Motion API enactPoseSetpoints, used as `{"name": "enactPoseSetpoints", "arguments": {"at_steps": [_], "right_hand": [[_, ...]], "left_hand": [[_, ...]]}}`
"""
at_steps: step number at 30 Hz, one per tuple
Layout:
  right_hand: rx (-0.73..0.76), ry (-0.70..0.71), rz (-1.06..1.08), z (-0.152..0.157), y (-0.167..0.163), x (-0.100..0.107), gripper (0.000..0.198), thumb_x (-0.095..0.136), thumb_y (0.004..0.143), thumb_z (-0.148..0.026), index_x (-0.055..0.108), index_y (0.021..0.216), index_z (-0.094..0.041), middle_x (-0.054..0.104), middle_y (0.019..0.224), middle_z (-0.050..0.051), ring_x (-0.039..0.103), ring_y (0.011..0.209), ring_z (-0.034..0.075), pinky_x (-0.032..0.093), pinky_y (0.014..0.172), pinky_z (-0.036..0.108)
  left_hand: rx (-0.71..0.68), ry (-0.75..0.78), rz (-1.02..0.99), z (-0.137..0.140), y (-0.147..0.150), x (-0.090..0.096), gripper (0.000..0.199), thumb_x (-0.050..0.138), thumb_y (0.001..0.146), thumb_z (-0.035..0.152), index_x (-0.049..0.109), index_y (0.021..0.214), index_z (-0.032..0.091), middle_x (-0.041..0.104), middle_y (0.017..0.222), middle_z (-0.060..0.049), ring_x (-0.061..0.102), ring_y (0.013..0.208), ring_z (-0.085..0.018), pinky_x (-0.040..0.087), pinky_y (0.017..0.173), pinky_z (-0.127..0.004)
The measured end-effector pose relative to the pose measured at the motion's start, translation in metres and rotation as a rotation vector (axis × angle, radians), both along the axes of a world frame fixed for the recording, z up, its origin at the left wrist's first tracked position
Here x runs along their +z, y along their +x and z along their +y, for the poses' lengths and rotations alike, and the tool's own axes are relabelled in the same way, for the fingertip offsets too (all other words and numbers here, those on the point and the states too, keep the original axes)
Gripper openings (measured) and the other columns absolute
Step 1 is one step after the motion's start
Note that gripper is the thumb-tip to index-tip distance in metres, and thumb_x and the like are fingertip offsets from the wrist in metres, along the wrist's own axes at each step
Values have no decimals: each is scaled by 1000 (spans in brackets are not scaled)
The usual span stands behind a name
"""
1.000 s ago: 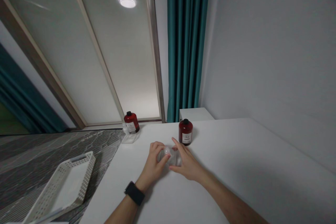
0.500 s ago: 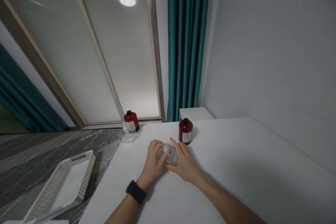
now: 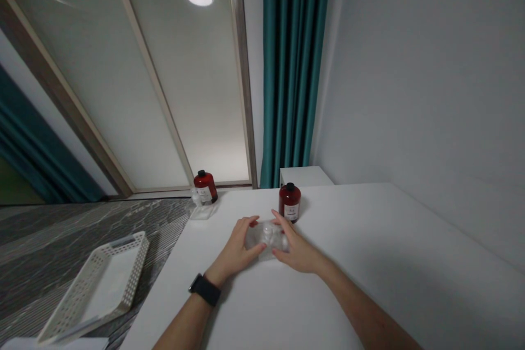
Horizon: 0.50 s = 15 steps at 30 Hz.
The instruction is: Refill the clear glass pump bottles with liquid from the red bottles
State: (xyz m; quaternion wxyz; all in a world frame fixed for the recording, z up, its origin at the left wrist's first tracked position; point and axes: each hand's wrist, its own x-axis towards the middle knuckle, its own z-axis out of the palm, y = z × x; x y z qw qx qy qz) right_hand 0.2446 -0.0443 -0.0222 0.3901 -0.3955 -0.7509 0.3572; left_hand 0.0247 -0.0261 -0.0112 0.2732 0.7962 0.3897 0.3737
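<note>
On the white table (image 3: pixel 262 306), a small transparent plastic tray (image 3: pixel 255 236) lies between my hands, with rounded clear pieces (image 3: pixel 268 232) on it whose kind I cannot make out. My left hand (image 3: pixel 237 249), with a black watch at the wrist, curls its fingers and thumb round the tray's left side. From the right, my right hand (image 3: pixel 300 250) grips the other side, thumb near and fingers at the far edge. Just beyond the right fingertips stands a dark red bottle (image 3: pixel 290 200) with a black cap and white label.
A second red bottle (image 3: pixel 206 186) stands at the table's far left corner, beside a clear tray (image 3: pixel 203 212) with a small clear object. On the patterned floor at left rests a white perforated basket (image 3: pixel 137 270). Behind the table are a teal curtain (image 3: pixel 292 65) and a white cabinet (image 3: pixel 305 176).
My hands have spread slightly apart, the right one moving a little right and the left thumb shifting. The clear pieces now sit further right between them. Both red bottles stay put.
</note>
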Motion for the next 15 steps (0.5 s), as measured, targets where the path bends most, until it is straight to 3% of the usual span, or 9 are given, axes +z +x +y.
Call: {"name": "enactPoseSetpoints", "arguments": {"at_steps": [4, 9, 15], "right_hand": [[-34, 101, 79, -1, 2, 10, 82, 52, 76, -7, 25, 151, -25, 42, 143, 13, 39, 137, 26, 38, 110, 48], [-279, 252, 100, -1, -7, 14, 52, 56, 84, -19, 47, 135, -22, 53, 104, 6, 55, 103, 24, 43, 101, 46], [-289, 198, 48, -4, -14, 15, 56, 66, 78, -19, 51, 132, -23, 55, 92, 2, 56, 99, 24, 44, 101, 46]], "left_hand": [[1, -45, 66, 3, -3, -8, 71, 75, 75, 35, 43, 137, 20, 59, 116, -10, 57, 108, -28, 44, 99, -48], [25, 30, 158, 0, 3, -8, 62, 80, 70, 34, 50, 123, 21, 60, 111, -9, 57, 102, -28, 45, 93, -46], [-12, 117, 169, -9, 9, 0, 59, 80, 73, 36, 49, 120, 21, 60, 111, -9, 57, 99, -27, 47, 89, -44]]}}
